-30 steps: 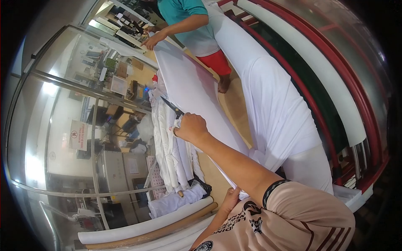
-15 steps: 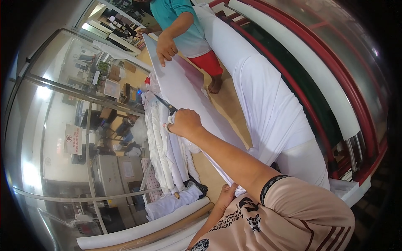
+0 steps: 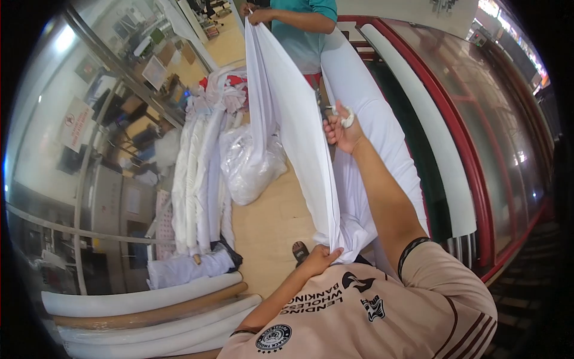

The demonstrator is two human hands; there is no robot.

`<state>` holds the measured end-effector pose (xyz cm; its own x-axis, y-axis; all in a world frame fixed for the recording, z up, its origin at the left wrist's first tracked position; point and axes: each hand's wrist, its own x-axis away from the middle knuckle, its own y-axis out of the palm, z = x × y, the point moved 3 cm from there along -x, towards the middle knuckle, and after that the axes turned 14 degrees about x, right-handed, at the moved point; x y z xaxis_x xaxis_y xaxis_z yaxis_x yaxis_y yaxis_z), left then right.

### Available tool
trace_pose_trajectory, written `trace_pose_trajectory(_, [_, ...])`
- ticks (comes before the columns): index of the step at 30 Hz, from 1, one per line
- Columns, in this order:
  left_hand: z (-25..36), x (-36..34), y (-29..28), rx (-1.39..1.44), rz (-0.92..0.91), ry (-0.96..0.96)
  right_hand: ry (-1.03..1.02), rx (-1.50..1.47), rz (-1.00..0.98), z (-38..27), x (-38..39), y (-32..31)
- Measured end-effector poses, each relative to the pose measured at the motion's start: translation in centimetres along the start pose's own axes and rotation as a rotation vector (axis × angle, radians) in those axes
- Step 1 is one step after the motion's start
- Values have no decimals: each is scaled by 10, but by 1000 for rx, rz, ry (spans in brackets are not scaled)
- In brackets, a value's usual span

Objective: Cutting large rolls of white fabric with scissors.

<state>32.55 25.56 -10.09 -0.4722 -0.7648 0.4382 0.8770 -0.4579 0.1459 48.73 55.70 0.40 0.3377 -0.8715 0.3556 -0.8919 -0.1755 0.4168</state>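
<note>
A length of white fabric (image 3: pixel 299 113) stretches between me and a co-worker in a teal shirt (image 3: pixel 311 36), whose hands (image 3: pixel 258 15) grip its far end. Close to my body, my left hand (image 3: pixel 321 259) is closed on the fabric's near end. Farther out, my right hand (image 3: pixel 345 130) holds a pair of scissors (image 3: pixel 319 97) just right of the fabric's edge. The handle loop looks wrapped in white, and the dark blades point away from me. Whether they touch the cloth, I cannot tell.
White fabric rolls (image 3: pixel 191 173) and a clear plastic bundle (image 3: pixel 248 167) lie on the left. Long rolls (image 3: pixel 149 302) are stacked at lower left, beside a glass partition (image 3: pixel 84 179). Right of me, a large white cloth-covered roll (image 3: pixel 382 137) runs along a red-framed rack (image 3: pixel 442 113).
My right hand with the scissors has moved from the fabric's left side to its right. The co-worker's pointing hand has risen to the fabric's end, which now hangs in folds.
</note>
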Motion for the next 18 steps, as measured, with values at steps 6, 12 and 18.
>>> trace_pose_trajectory(6, [-1, 1, 3, -97, -120, 54, -35, 214, 156, -38, 4, -14])
trace_pose_trajectory(12, [9, -2, 5, -384, -246, 73, -92, 462, 184, -128, -49, 26])
trace_pose_trajectory(18, [12, 5, -2, -433, -316, 110, -127, 1460, 836, -161, -62, 52])
